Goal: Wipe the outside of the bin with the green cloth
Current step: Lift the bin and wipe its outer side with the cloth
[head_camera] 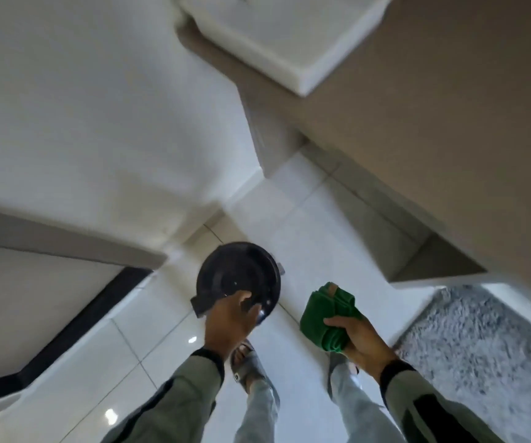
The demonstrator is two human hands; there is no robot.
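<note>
Glossy white floor tiles (305,225) fill the middle of the view, with a white wall on the left and a beige vanity counter (417,107) on the right carrying a white basin (289,36). A grey shaggy mat (481,340) lies on the floor at the lower right, and a black strip (75,327) runs along the base of the left wall. The whole picture is somewhat blurred.

The bin (238,276) — a round black one, seen from straight above — stands on the tiles between the wall corner and the vanity, just ahead of the person's sandalled foot (245,362). The left hand (229,324) reaches down onto the near edge of its lid; the fingers curl over the rim there, though the blur makes it impossible to tell how firmly they grip.

The right hand (360,340) is held off to the right of the bin, apart from it, fingers wrapped closed around the green cloth (324,314) (folded into a thick wad that sticks out above the fist). The cloth touches nothing but the hand. Both arms wear grey-green sleeves (174,401) with dark cuffs.
</note>
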